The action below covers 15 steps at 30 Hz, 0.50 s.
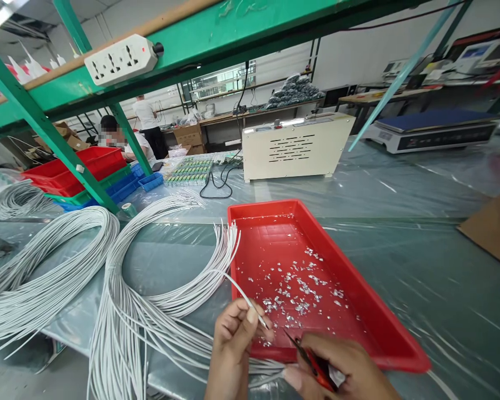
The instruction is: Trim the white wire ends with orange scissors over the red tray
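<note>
Near the front wall of a red tray (358, 283), my left hand (238, 339) pinches a white cable (242, 293) close to its end, which points to the lower right. My right hand (341, 364) is wrapped round red-handled pliers or cutters (316, 366); their dark pointed tip lies just right of the cable end, apart from it. Small silvery scraps (302, 289) are scattered over the tray floor. Left of the tray lies a big looped bundle of white cables (120, 278), its upper ends resting by the tray's left wall.
Another cable coil (66, 255) lies at the left. Behind stand a cream machine (294, 147), stacked red and blue bins (79, 166) and a scale (433, 130). A green shelf frame with a power strip (123, 60) crosses above. Two people are in the background; brown cardboard (494, 228) lies right.
</note>
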Tool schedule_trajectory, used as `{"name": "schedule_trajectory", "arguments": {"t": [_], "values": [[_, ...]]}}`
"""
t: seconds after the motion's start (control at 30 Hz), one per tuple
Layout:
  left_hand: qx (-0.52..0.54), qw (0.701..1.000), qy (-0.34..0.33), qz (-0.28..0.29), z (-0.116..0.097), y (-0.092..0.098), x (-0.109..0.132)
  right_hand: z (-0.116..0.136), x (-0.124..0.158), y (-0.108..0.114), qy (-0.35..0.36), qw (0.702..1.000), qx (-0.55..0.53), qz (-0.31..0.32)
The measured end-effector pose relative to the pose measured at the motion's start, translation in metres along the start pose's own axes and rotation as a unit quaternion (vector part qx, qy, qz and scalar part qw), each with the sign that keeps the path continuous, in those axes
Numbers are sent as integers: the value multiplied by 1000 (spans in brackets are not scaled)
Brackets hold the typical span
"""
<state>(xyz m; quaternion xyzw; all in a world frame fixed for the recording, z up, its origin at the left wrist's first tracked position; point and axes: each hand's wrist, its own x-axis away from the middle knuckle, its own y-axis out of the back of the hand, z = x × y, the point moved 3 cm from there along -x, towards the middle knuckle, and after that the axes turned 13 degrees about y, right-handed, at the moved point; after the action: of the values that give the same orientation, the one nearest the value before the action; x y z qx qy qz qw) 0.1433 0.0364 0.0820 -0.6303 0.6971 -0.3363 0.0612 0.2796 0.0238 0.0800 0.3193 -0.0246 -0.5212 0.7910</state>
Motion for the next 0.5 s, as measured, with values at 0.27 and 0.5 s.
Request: {"name": "schedule_trajectory", "arguments": {"t": [0.27,0.5], "values": [[-87,991,-101,-29,-1,-2,7,3,-16,5,10,993,-77,-87],[-83,985,-143,-54,1,-3,10,2,-20,3,14,993,-51,-104]]}}
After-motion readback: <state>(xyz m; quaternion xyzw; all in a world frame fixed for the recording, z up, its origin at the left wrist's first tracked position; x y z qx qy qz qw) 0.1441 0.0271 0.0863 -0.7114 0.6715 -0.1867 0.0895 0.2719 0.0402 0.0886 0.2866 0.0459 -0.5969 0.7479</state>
